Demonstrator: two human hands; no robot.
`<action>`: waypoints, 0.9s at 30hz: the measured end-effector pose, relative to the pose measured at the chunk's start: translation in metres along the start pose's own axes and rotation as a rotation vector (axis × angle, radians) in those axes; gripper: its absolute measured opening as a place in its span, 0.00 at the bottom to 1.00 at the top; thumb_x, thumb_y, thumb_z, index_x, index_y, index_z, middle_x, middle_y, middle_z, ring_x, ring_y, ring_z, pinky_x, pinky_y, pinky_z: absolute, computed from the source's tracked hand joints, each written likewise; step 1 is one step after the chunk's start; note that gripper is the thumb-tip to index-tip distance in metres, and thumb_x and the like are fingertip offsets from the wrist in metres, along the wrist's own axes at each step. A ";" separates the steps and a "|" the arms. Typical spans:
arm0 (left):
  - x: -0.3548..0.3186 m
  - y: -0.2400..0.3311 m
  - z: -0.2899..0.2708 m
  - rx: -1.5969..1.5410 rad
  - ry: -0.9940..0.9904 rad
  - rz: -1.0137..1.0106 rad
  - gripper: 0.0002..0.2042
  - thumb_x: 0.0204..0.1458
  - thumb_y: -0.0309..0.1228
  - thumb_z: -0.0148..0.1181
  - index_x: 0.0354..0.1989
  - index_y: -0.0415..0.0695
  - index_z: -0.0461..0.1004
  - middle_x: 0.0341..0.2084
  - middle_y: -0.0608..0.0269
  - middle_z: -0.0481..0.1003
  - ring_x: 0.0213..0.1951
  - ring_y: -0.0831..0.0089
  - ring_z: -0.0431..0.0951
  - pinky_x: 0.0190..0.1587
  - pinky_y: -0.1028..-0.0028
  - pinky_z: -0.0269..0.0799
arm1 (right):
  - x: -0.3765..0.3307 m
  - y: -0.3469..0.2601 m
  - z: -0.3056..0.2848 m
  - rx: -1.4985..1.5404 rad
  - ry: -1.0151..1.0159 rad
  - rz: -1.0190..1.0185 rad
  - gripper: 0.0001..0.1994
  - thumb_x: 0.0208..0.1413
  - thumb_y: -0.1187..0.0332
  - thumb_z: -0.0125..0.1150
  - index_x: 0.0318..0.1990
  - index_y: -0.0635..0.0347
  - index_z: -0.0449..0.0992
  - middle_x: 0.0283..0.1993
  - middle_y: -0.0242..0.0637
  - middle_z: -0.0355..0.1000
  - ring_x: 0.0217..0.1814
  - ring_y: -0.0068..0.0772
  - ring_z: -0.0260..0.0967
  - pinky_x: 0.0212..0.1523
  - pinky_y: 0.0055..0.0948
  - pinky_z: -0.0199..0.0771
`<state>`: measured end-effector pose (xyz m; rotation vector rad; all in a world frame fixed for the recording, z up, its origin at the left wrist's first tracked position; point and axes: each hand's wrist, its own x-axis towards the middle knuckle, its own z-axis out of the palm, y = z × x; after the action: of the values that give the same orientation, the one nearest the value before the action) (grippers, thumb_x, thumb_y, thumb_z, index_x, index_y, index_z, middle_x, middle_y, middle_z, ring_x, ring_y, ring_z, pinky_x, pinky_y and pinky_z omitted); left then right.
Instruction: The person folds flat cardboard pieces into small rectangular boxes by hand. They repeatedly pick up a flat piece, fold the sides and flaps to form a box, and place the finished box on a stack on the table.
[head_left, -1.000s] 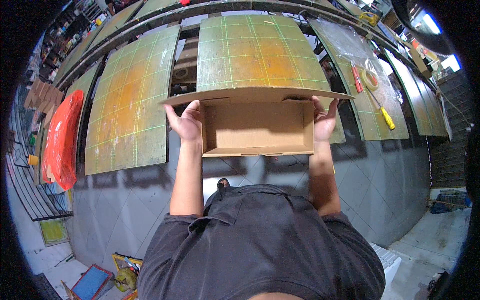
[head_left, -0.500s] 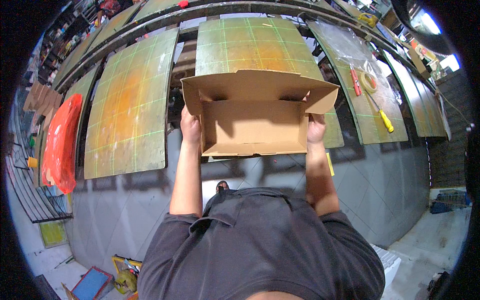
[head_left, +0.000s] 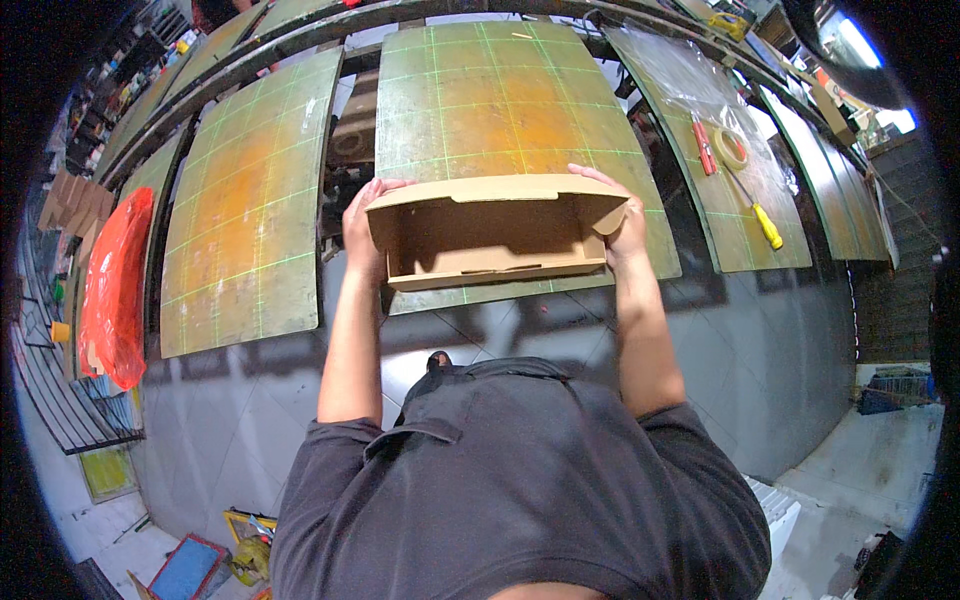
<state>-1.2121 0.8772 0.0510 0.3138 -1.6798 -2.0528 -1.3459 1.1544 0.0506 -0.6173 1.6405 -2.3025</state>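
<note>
Between my two hands is a brown cardboard box (head_left: 500,262), long and shallow, with its lid (head_left: 500,188) folded partway over the opening. The inside that shows holds nothing. My left hand (head_left: 366,228) grips the box's left end, fingers curled over the lid's corner. At the right end my right hand (head_left: 622,222) holds on the same way, near a side flap (head_left: 612,218) that sticks out. The box is over the near part of the middle board (head_left: 500,100), a worn greenish panel with a grid of lines; whether it rests there I cannot tell.
Another worn board (head_left: 255,200) lies left of the box, with an orange plastic bag (head_left: 115,285) beyond it. On the right board are a red-handled cutter (head_left: 704,148), a tape roll (head_left: 731,150), a yellow screwdriver (head_left: 767,228) and clear plastic film (head_left: 672,70).
The lid has swung toward me, from standing open to partly covering the box. My hands have moved up to the lid's corners, and the box has shifted slightly left.
</note>
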 end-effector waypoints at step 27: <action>-0.089 0.028 0.040 0.861 0.083 0.395 0.29 0.22 0.37 0.75 0.39 0.42 0.75 0.52 0.43 0.63 0.57 0.53 0.60 0.56 0.63 0.58 | -0.068 -0.049 0.050 -1.038 -0.110 -0.294 0.28 0.26 0.58 0.74 0.40 0.60 0.77 0.57 0.63 0.55 0.60 0.55 0.56 0.58 0.37 0.56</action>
<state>-1.1478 0.9508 0.0772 0.2925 -2.2685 -0.9491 -1.2607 1.1586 0.0971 -1.1997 2.7681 -1.3401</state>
